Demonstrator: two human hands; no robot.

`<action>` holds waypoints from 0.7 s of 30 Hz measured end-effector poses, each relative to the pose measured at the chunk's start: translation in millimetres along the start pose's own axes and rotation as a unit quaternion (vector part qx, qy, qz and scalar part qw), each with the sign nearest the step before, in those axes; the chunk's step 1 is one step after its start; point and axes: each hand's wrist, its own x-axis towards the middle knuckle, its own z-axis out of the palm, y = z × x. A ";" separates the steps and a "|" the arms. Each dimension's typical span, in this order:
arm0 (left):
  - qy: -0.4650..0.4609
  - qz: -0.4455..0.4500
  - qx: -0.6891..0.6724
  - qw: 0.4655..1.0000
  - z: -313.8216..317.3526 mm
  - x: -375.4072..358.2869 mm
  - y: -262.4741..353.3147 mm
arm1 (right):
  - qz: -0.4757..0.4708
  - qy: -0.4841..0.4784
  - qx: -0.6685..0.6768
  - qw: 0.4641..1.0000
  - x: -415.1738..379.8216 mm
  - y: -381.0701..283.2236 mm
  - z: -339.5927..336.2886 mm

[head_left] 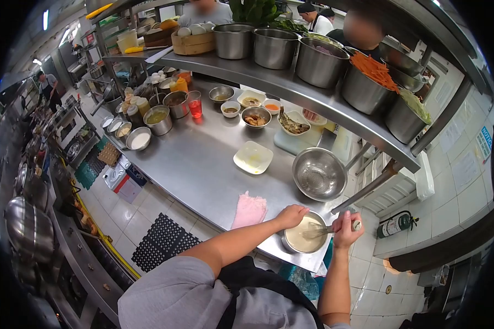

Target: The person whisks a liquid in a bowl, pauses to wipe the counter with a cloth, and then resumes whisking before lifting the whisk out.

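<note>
My right hand is wrapped round the handle of a wire whisk. The whisk's wires dip into a pale, creamy batter in a metal bowl at the near right corner of the steel table. On the bowl's upper left rim, my left hand is closed, gripping the edge. A pink cloth lies left of the bowl. Just beyond my hands sits a larger metal mixing bowl, with only a little wetness visible inside. Farther back is a white square dish with yellowish residue.
Small bowls of food, including one with brown pieces, stand toward the back. A red drink glass and sauce containers are at the left. Overhead, a steel shelf carries several pots of vegetables. A fire extinguisher is at the right.
</note>
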 end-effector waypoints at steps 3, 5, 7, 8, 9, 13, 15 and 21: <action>0.009 -0.002 0.021 1.000 -1.0 0.5 -0.5 | 0.032 -0.092 0.182 0.978 -16.3 5.9 11.9; 0.005 0.001 0.020 1.000 -1.7 0.7 -1.2 | 0.050 -0.136 0.207 0.968 -13.8 -7.7 8.7; -0.001 0.004 0.014 1.000 -0.2 -0.1 2.8 | 0.147 -0.095 0.147 0.974 -1.1 -14.7 -5.7; -0.012 -0.009 0.002 1.000 -1.9 -0.5 5.5 | 0.107 -0.069 0.093 0.988 3.9 -9.6 -10.7; -0.023 -0.023 -0.008 0.999 -2.1 -0.7 4.9 | 0.109 -0.067 0.092 0.988 3.7 -2.3 -8.3; 0.014 0.010 0.016 1.000 -1.5 0.2 3.7 | 0.008 0.029 0.165 0.986 -8.8 14.1 4.0; 0.015 -0.020 0.018 1.000 -1.9 -0.5 2.1 | 0.052 -0.134 0.218 0.965 -14.9 6.1 -4.6; 0.022 0.015 0.024 0.999 5.3 -1.9 7.4 | -0.001 -0.014 0.015 1.000 -3.0 7.5 -12.7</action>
